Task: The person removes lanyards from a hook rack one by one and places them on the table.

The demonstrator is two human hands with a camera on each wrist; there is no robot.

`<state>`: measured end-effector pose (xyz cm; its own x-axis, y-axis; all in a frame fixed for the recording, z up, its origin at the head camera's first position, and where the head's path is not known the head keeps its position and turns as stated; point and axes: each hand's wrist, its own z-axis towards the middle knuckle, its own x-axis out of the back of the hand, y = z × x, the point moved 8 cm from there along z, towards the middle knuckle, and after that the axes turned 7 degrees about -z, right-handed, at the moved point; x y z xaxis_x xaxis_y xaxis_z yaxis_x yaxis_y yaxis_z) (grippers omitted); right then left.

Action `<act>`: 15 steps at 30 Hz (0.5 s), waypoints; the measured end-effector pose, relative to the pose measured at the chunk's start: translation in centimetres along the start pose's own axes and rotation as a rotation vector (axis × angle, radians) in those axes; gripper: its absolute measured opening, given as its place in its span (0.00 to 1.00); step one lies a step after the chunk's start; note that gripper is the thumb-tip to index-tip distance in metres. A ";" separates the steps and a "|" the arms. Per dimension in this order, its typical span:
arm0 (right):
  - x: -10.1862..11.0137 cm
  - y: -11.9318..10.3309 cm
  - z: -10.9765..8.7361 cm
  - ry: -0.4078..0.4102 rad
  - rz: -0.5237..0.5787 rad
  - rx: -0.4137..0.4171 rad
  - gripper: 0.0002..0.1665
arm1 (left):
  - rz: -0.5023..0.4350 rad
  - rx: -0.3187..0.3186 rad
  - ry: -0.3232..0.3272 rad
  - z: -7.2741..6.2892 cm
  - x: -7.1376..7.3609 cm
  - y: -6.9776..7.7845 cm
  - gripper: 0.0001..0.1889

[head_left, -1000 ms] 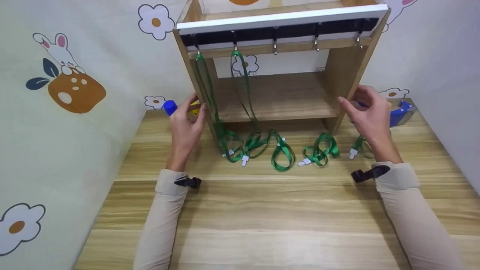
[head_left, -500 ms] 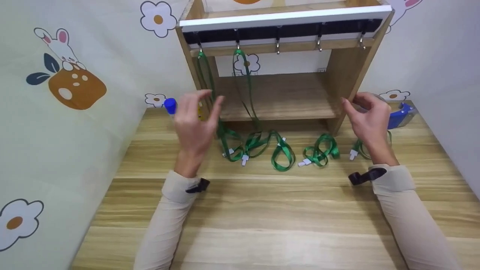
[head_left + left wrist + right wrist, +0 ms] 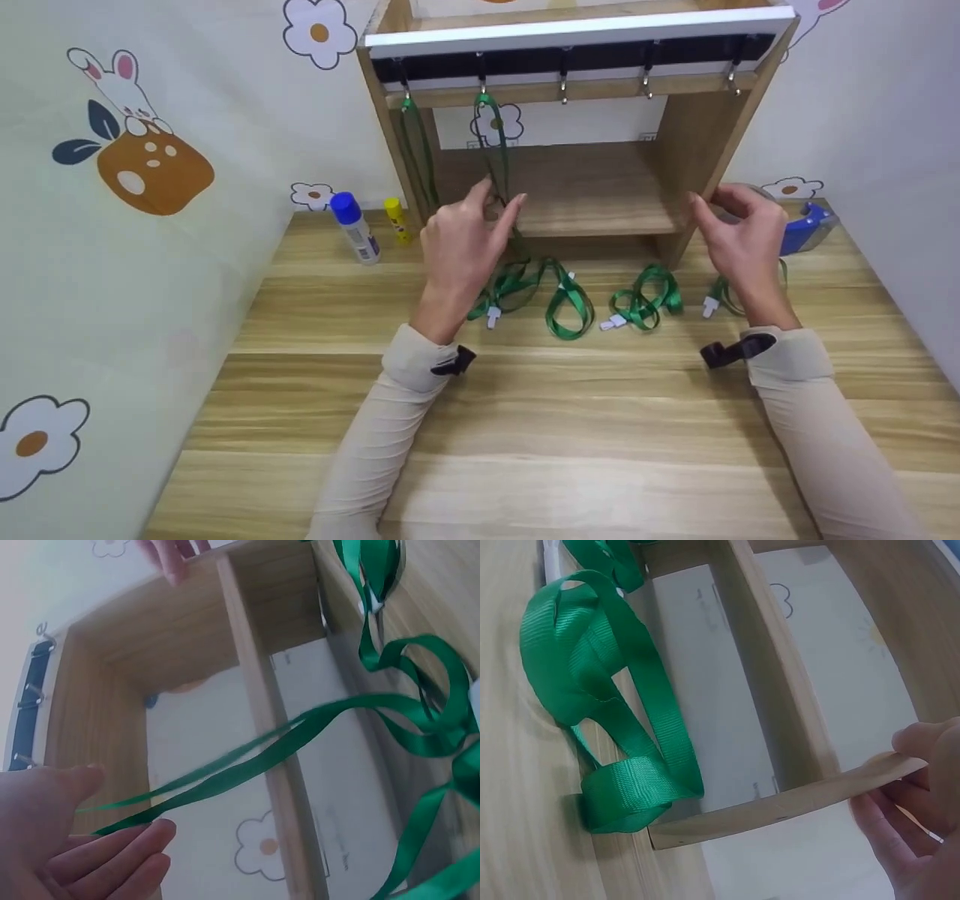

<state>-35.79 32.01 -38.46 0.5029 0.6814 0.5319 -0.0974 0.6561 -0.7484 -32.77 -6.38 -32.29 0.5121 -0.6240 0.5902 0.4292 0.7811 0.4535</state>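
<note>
My left hand [image 3: 461, 247] is at the second green lanyard [image 3: 502, 142], which hangs from a hook of the wooden shelf unit [image 3: 592, 187]. In the left wrist view the strap [image 3: 247, 765] runs between the thumb and fingers, which stand apart. Another lanyard [image 3: 418, 142] hangs from the leftmost hook, its lower part hidden behind the left hand. My right hand [image 3: 742, 232] grips the edge of the right side panel [image 3: 810, 799], thumb on one face and fingers on the other. Three hooks to the right [image 3: 647, 82] hold nothing.
Green lanyards with white clips lie at the shelf's foot: one in the middle [image 3: 581, 322], one right of it [image 3: 649, 296], one by the right wrist [image 3: 720, 292]. A blue-capped glue bottle [image 3: 356, 229], a yellow stick [image 3: 397, 221] and a blue tape dispenser [image 3: 806, 229] flank the shelf.
My left hand has let go of the shelf's left side and moved right to the second hanging lanyard. The right hand has stayed at the right panel.
</note>
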 end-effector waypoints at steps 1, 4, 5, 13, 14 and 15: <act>0.0 0.0 0.0 0.002 0.000 -0.002 0.26 | 0.013 -0.005 0.009 0.0 -0.1 0.1 0.28; 0.1 0.1 0.0 0.007 -0.001 -0.012 0.26 | 0.012 -0.011 0.042 0.2 -0.2 0.3 0.25; 0.1 0.2 0.0 0.010 -0.002 -0.015 0.26 | 0.001 -0.012 0.051 0.3 -0.2 0.3 0.24; 0.1 0.1 -0.1 0.019 -0.007 -0.023 0.26 | -0.069 -0.049 0.114 1.0 0.8 -0.4 0.15; 0.0 0.1 -0.2 0.020 -0.005 -0.017 0.25 | -0.075 -0.063 0.126 1.1 1.1 -0.5 0.14; 0.0 0.0 -0.2 0.021 -0.003 -0.013 0.25 | -0.083 -0.078 0.142 1.2 1.5 -0.7 0.13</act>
<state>-35.67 31.96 -38.57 0.5213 0.6723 0.5256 -0.0848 0.6537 -0.7520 -33.14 -7.85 -30.91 0.5701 -0.6876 0.4497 0.5280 0.7260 0.4406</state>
